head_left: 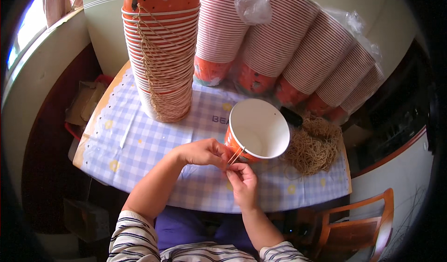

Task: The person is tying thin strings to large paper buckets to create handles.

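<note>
An orange paper cup [257, 128] with a white inside lies tilted over the table, its mouth facing me. My left hand [203, 152] grips its orange side near the rim. Just below, my right hand [243, 180] pinches a thin tan string [235, 156] that runs up against the cup's wall. Both hands touch at the cup's lower left edge.
A tall stack of strung orange cups [160, 52] stands at the back left. Several sleeves of cups in plastic wrap [298, 52] lean across the back. A heap of tan strings [313, 145] lies right of the cup. The checked tablecloth [144, 143] covers the table; a wooden chair [358, 229] is lower right.
</note>
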`<state>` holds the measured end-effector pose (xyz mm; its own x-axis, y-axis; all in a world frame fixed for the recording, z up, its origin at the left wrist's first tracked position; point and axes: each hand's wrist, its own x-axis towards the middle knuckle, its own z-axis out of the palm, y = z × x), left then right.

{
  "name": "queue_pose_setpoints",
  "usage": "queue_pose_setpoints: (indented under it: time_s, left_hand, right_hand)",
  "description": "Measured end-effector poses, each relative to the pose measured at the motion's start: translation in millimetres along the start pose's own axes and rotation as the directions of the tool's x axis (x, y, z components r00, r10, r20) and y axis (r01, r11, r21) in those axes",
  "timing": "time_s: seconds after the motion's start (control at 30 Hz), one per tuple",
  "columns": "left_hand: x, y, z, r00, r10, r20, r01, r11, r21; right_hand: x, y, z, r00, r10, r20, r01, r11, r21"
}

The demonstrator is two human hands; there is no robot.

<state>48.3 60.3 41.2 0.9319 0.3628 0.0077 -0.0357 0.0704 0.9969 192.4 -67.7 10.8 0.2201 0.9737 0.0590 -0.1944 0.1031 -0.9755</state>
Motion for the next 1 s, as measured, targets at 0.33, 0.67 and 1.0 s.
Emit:
queue_pose_setpoints:
  time_s: [0.33,0.67,1.0]
  left_hand:
    - [-3.7,-2.3,-4.2,0.999,-0.045,0.017,0.045,0.999,0.010]
    - [-4.2,0.3,0.2,0.998,-0.051,0.026,0.048,0.993,0.109]
    - [-5.0,5.5,-1.1,0.989,-0.144,0.017,0.139,0.976,0.165]
  right_hand:
    - [3.1,-48.8,-11.4,0.932,-0.282,0.227,0.362,0.742,-0.565]
    - [13.2,-20.8,-1.4,0.994,0.034,0.102,-0.029,0.998,-0.049]
    - [17.4,-14.8,9.0,0.999,-0.001,0.054,-0.006,0.990,0.138]
